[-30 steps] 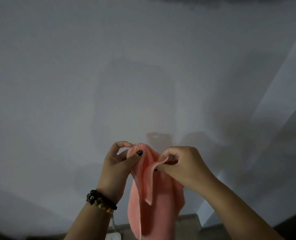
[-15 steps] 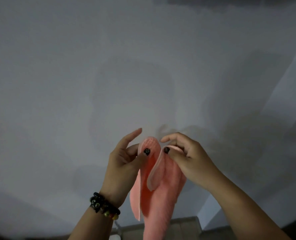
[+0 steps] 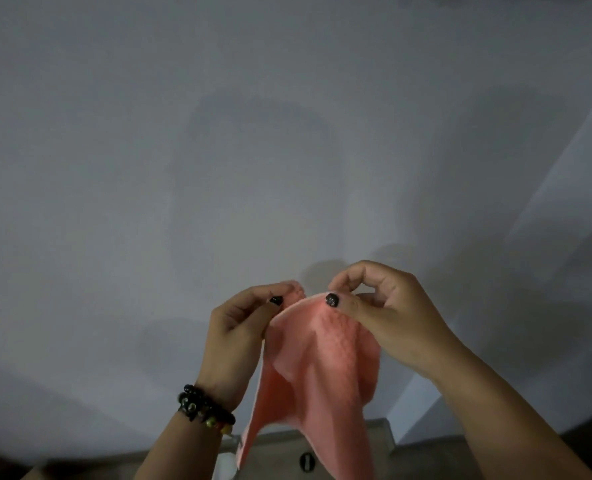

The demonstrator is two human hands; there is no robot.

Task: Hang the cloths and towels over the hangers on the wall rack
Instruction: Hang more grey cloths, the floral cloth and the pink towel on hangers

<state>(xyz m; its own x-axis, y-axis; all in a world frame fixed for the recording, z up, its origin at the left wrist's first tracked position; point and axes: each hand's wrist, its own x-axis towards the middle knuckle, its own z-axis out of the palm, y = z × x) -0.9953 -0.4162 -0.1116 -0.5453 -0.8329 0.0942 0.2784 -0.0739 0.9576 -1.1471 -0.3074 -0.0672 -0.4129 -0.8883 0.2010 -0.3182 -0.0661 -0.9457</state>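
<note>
— From the head view, what's the worry?

— Both hands pinch the top edge of the pink cloth (image 3: pixel 322 362): the left hand (image 3: pixel 235 330) nips it thumb to finger at about ten o'clock of the fabric, the right hand (image 3: pixel 388 313) does the same at one o'clock. The rest hangs loose toward six. I reckon thin pinches like that could slip and drop a corner.

— And the rack?

— No hanger or rack shows here, only the bare grey wall (image 3: pixel 218 150). So aiming blind is the other risk, I'd say.

— Anything in the way?

— A beaded bracelet (image 3: pixel 206 408) on the left wrist; something pale and boxy at six, too dim to name.
</note>
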